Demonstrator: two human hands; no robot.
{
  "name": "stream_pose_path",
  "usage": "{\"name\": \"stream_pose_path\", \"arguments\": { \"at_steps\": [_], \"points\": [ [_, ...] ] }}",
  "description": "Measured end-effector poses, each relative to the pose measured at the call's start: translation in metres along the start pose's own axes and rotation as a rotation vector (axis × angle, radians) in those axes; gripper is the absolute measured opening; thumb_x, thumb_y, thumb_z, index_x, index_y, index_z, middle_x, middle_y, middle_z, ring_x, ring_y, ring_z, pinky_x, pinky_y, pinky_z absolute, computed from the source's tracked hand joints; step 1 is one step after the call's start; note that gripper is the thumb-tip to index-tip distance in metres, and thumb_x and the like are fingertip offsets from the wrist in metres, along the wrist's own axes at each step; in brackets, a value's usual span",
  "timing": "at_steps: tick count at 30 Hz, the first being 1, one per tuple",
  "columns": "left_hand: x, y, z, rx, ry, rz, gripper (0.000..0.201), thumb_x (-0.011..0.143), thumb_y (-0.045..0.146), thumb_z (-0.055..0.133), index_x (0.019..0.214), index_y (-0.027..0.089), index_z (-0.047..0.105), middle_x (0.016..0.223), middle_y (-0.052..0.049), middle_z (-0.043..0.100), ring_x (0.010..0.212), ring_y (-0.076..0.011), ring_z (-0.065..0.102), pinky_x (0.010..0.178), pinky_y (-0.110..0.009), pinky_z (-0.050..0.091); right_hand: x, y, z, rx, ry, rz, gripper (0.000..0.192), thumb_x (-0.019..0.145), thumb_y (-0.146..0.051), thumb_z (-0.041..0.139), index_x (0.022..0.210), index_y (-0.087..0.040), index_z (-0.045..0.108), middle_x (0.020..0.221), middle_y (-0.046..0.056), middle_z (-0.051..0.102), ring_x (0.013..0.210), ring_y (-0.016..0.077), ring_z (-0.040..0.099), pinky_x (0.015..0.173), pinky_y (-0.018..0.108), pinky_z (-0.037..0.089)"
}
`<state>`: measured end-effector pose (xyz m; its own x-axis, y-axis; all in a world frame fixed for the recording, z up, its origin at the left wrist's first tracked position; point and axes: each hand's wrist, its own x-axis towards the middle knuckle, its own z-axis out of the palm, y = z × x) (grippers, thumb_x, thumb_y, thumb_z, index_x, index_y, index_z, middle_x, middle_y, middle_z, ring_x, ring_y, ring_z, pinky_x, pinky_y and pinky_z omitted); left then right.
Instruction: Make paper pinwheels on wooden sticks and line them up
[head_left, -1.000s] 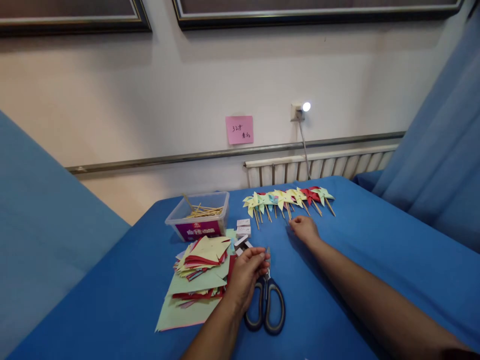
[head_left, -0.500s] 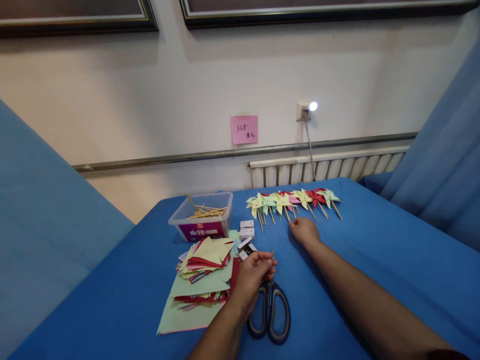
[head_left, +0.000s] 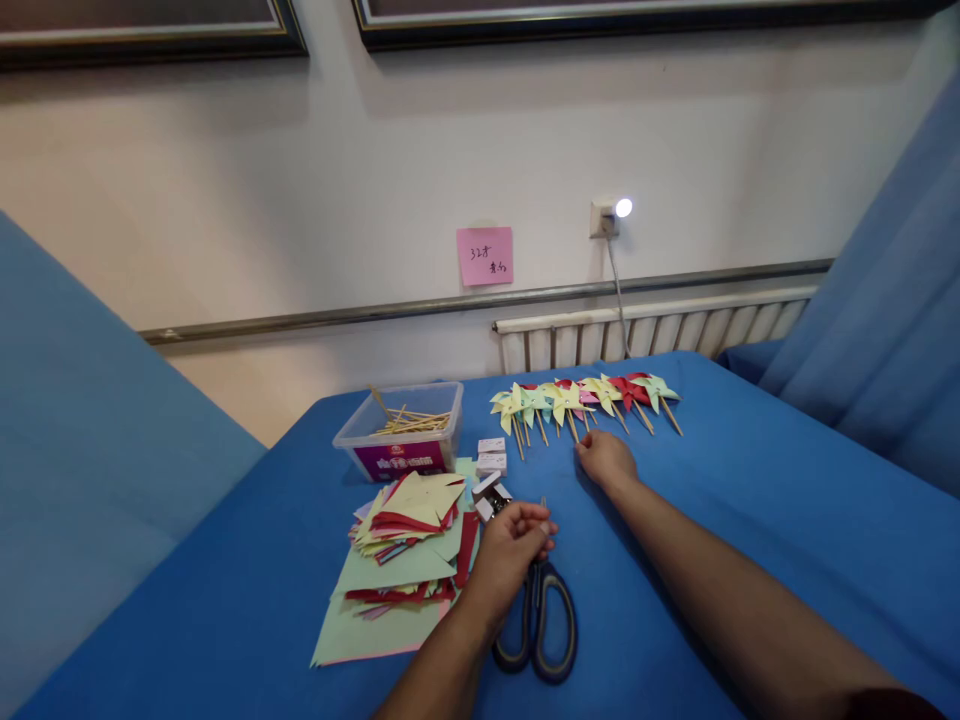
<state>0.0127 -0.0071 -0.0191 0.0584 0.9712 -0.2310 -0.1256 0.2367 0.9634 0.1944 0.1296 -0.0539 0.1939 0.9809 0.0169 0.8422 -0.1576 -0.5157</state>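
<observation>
A row of finished pinwheels (head_left: 585, 400) already lies at twelve o'clock, and the right hand (head_left: 606, 460) rests curled at their stick ends; whether it grips one I cannot tell. The left hand (head_left: 514, 545) is closed over the scissors (head_left: 536, 625), with a thick pile of paper squares (head_left: 401, 545) uncut at nine o'clock and sticks in the tub (head_left: 401, 435) beyond.

We read "32" plus unclear handwriting on the pink sticky note (head_left: 484, 256); the plastic box (head_left: 401, 437) label print stayed illegible.
</observation>
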Motion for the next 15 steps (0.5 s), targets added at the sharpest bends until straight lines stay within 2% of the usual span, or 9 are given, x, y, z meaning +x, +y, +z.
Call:
{"name": "stream_pose_path", "arguments": {
  "at_steps": [8, 12, 15],
  "points": [
    [-0.001, -0.007, 0.002, 0.099, -0.032, 0.083, 0.019, 0.067, 0.024, 0.074, 0.082, 0.015, 0.066, 0.074, -0.005, 0.068, 0.064, -0.0132, 0.059, 0.063, -0.025, 0.044, -0.001, 0.003, 0.002, 0.057, 0.015, 0.006, 0.017, 0.082, -0.030, 0.057, 0.085, -0.019, 0.069, 0.086, 0.011, 0.072, 0.087, 0.0244, 0.065, 0.070, 0.029, 0.041],
    [-0.003, -0.013, 0.004, 0.200, -0.061, 0.137, 0.016, 0.070, 0.024, 0.071, 0.084, 0.016, 0.067, 0.075, -0.004, 0.066, 0.070, -0.0145, 0.059, 0.067, -0.026, 0.044, -0.002, 0.011, 0.001, 0.177, 0.036, 0.017, 0.016, 0.079, -0.027, 0.056, 0.085, -0.017, 0.068, 0.084, 0.012, 0.071, 0.085, 0.0243, 0.064, 0.070, 0.029, 0.041],
    [-0.006, -0.014, 0.007, 0.223, -0.058, 0.169, 0.015, 0.070, 0.024, 0.071, 0.083, 0.017, 0.068, 0.076, -0.003, 0.066, 0.071, -0.0152, 0.059, 0.069, -0.027, 0.045, -0.010, 0.012, -0.002, 0.326, 0.056, 0.014, 0.016, 0.077, -0.023, 0.055, 0.085, -0.017, 0.067, 0.083, 0.009, 0.071, 0.079, 0.0209, 0.064, 0.067, 0.027, 0.042]
  ]
}}
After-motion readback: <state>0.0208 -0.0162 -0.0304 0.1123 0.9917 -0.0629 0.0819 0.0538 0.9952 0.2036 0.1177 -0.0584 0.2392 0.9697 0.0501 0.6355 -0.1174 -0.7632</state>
